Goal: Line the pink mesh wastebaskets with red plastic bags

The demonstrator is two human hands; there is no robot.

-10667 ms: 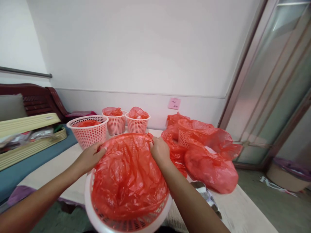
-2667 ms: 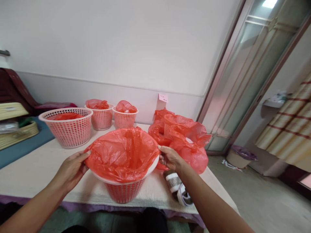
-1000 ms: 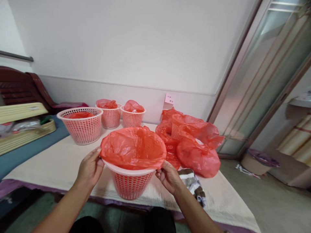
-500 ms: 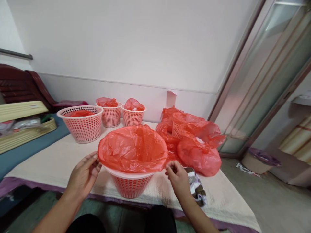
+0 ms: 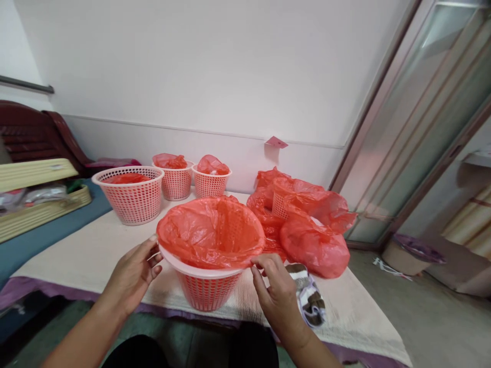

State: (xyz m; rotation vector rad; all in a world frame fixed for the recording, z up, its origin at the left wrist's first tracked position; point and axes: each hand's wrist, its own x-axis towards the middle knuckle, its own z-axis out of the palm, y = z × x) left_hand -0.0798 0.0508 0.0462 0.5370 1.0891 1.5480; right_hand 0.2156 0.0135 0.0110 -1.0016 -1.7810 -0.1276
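Red bag [image 5: 210, 232], right fingers [image 5: 264, 261] shifted inward

Your left forearm [image 5: 86, 332] is slanting in from the near left, your left hand [image 5: 132, 276] loosely bending its fingers toward the right. Your right forearm [image 5: 310, 345] is slanting in from the near right; your right hand [image 5: 276, 296] is showing its back, curving its fingers left. Your dark-clad knees [image 5: 253, 347] are showing between.

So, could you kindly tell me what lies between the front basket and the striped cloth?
In the head view, the right hand is between the front basket and the striped cloth, with pale table cover showing beside the basket.
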